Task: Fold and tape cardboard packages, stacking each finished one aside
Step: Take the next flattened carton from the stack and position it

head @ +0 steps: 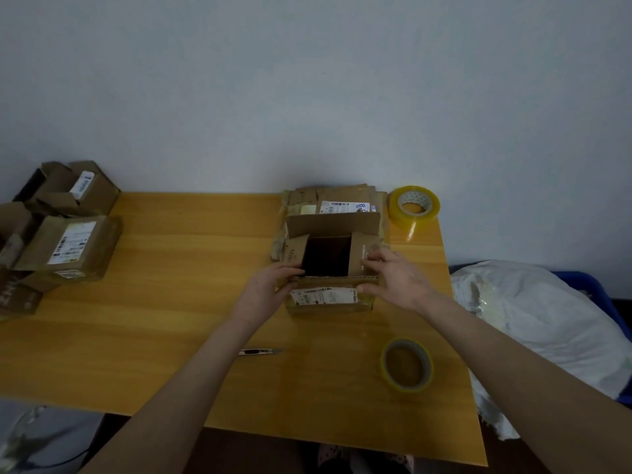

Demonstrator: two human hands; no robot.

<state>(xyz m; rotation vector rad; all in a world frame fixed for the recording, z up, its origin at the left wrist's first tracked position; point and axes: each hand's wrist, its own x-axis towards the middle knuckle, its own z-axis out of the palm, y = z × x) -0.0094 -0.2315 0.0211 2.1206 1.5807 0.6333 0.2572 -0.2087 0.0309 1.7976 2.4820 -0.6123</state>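
Open box (330, 268) sits on table (171, 285) at centre, top flaps up, dark inside, label on near wall. Left hand (265, 290) grips the box's 9 o'clock flap and near-left corner; right hand (393, 278) grips the 3 o'clock flap and near-right corner. Flat cardboard pile (337, 203) just behind at 12. Tape roll (414, 206) at 1 o'clock, second tape roll (407, 366) at 5. Knife (260, 352) at 7. Finished boxes (68, 241) stacked at 9, well apart
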